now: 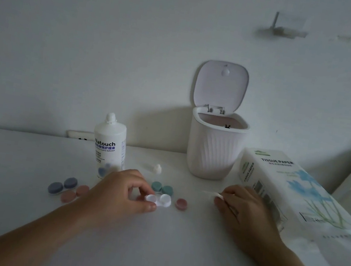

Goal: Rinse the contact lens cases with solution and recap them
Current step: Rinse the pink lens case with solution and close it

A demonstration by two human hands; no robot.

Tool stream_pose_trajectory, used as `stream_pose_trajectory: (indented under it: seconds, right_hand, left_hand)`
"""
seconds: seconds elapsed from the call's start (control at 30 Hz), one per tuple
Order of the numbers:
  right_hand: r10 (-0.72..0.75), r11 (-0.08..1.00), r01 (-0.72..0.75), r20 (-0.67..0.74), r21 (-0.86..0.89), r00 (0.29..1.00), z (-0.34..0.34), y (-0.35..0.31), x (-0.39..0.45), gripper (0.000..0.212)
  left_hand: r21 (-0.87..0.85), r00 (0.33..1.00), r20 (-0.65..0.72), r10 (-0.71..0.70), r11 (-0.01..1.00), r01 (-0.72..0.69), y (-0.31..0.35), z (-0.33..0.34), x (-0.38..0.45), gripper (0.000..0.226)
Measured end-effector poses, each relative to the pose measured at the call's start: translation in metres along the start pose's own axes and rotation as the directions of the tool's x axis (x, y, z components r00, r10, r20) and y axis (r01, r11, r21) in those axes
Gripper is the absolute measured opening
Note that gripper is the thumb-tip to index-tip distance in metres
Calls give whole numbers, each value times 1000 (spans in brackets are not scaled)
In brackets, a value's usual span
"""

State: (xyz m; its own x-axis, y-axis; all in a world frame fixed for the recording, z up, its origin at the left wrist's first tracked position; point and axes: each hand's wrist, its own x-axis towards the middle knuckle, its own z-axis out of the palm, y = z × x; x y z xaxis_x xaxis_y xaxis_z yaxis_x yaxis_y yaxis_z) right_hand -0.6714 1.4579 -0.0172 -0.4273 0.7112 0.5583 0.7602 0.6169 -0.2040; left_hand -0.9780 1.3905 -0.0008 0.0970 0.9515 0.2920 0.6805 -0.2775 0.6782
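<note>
Left hand grip pinches the open white case; right hand grip clamps a tissue scrap

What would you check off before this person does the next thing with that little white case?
1. Left hand steadying the white case: ok, fingers pinch its left well.
2. Both wells uncapped: ok, they look open.
3. Swab ready: ok, the right hand pinches it, apart from the case.
4. Caps at hand for recapping: ok, one pink cap lies right of the case; two more lie left of the hand.
5. Solution bottle within reach: ok, upright behind the left hand; whether its cap is off, cannot tell.
6. Wells already rinsed: cannot tell, no liquid is visible.
</note>
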Motion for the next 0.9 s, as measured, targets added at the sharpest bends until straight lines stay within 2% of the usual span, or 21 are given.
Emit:
stream_pose_trajectory:
  seconds: [0.13,0.3,0.43,0.7,0.9]
  right_hand:
    - [53,980,-42,-53,196,997,3,1,1,34]
    - [118,938,-94,-53,333,992,6,9,1,45]
    - [130,928,-103,-54,359,990,9,10,0,47]
    - [151,915,-133,-18,380,988,10,13,0,52]
    - [139,915,-125,-9,382,990,12,15,-1,46]
  left_hand:
    - [16,998,-14,-61,998,61,13,-8,8,15]
    - [-89,997,-36,-61,994,58,39,-16,28,12]
    - [-194,994,-68,-91,978,77,59,-24,52,10]
    - [-256,967,-216,-134,964,77,88,-43,110,13]
    - [-369,965,-156,-210,919,141,98,-40,153,11]
